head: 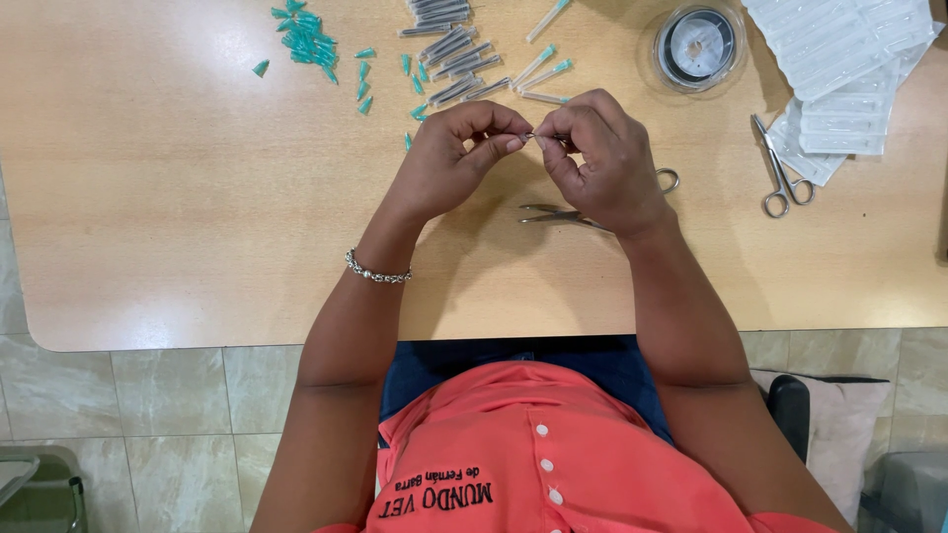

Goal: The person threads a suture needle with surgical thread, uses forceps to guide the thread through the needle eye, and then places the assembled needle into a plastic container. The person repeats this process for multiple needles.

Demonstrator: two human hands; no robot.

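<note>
My left hand [454, 158] and my right hand [602, 158] meet fingertip to fingertip above the wooden table [197, 197]. Between them they pinch a thin metal needle [533, 135], mostly hidden by the fingers. Open scissors [553, 212] lie on the table under my right hand, partly covered by it. Behind my hands lie several grey needle pieces [454, 49], loose green caps [306, 39] and a few capped needles [543, 64].
A round clear spool of wire [696, 44] stands at the back right. Beside it lie stacked clear blister packs [839, 59] and a second pair of scissors [780, 168]. The table's front edge runs just before my lap; tiled floor lies below.
</note>
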